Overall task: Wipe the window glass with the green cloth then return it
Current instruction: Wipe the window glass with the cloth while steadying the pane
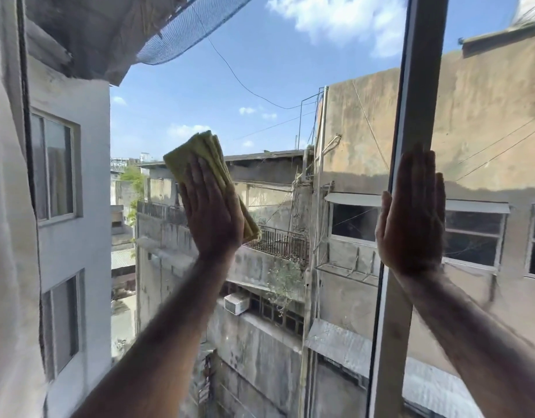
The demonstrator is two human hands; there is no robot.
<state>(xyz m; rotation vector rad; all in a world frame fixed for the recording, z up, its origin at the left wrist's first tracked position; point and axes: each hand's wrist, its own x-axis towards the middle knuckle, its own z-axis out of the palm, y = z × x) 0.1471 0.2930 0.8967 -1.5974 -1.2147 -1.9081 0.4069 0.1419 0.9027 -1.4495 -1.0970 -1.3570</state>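
Your left hand (213, 209) pressed the green cloth (200, 158) flat-fingered against the window glass (275, 86); your right hand (412, 212), fingers straight, apparently rested on the frame (417, 101).

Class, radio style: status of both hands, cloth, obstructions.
Left hand flat, pressing green cloth to glass. Right hand flat against window frame. Nothing in the way.

left hand (213, 212): raised, fingers straight, palm forward | right hand (412, 215): raised, flat, fingers up

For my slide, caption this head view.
Left hand presses folded green cloth on window glass; right hand flat against frame.
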